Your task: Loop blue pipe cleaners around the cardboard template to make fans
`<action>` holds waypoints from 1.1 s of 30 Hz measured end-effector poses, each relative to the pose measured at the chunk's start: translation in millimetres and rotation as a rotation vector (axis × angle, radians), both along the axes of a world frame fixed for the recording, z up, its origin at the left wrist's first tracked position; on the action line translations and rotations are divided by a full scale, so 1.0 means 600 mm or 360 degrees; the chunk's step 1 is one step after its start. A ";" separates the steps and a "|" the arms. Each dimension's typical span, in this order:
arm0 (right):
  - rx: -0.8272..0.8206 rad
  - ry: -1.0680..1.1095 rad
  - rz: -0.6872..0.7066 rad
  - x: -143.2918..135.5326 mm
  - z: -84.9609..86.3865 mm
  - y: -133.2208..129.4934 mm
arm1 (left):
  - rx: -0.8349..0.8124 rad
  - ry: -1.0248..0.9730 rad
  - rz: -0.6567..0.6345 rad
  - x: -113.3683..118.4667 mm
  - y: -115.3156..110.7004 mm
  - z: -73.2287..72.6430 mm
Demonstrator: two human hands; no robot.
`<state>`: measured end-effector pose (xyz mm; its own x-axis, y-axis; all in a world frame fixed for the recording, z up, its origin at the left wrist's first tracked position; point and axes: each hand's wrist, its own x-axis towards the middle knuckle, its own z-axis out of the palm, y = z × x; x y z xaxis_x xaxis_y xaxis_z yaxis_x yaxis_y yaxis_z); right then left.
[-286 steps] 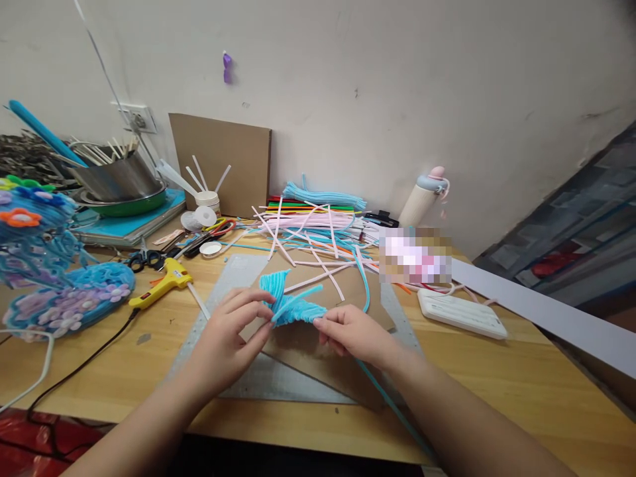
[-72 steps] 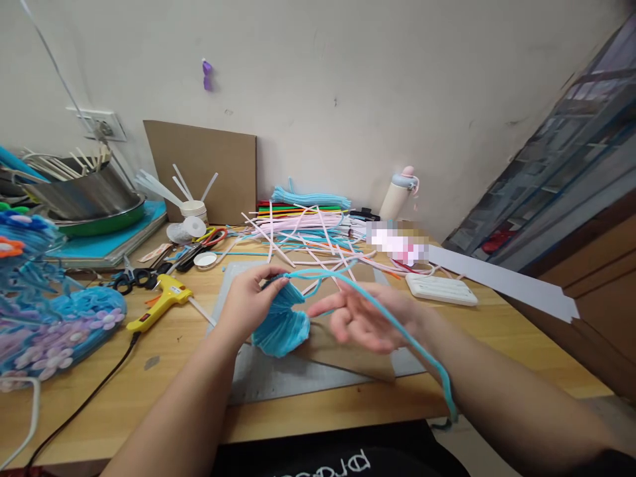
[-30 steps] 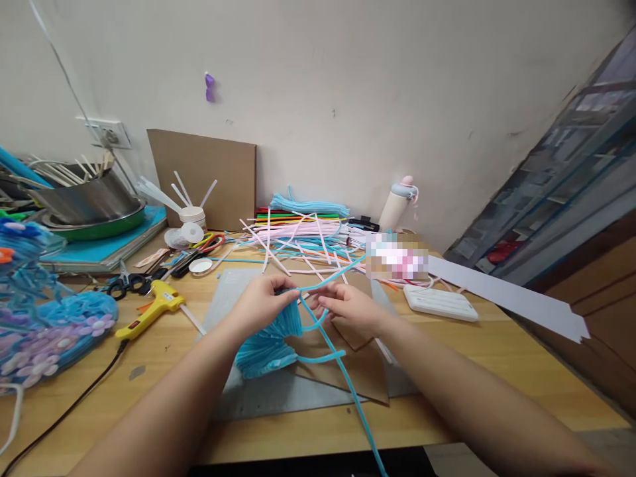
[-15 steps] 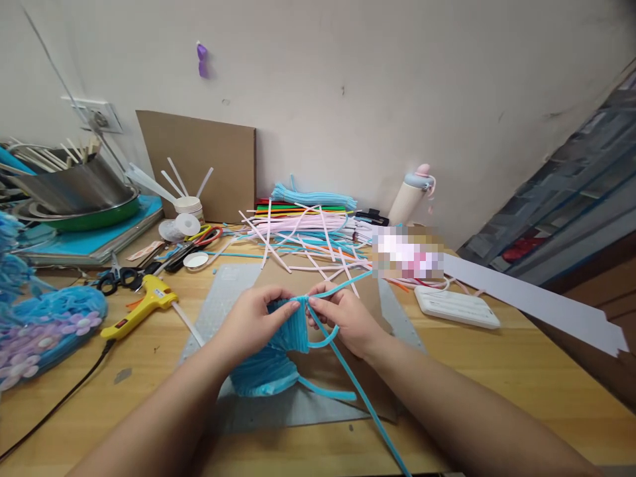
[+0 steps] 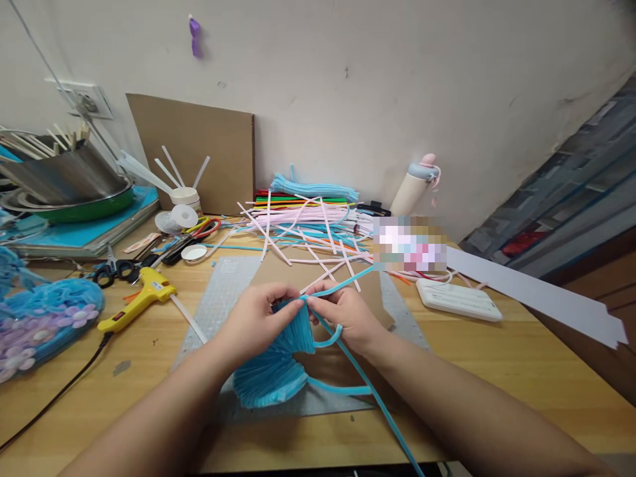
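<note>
A curved, ribbed piece made of blue pipe cleaners hangs over the cutting mat in the middle. My left hand is closed on its upper edge, thumb on top. Close against it, my right hand pinches a long blue pipe cleaner at that same edge. One end of this pipe cleaner runs up to the right, the other down toward the table's front edge. Two loose blue ends stick out on the piece's right side. The fingertips behind the piece are hidden.
A yellow glue gun, scissors and a blue flowered piece lie at left. Behind the mat are heaped pipe cleaners. A bottle, a white power strip and a white strip are at right.
The blue ribbed piece has turned slightly, and its lower part now sits a little further right and lower. Both hands keep their pinch near the same spot. The view has shifted slightly.
</note>
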<state>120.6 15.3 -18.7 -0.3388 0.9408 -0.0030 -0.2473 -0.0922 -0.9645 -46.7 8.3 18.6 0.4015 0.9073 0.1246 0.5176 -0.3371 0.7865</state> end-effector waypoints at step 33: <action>0.0581 -0.0601 -0.0002 0.013 0.028 -0.017 | -0.0104 -0.0190 -0.0023 0.007 -0.006 -0.002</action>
<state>128.6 5.0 -1.9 -0.3766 0.9038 0.2033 0.1240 0.2666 -0.9558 -42.8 4.8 17.1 0.4003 0.9094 0.1129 0.4145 -0.2896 0.8628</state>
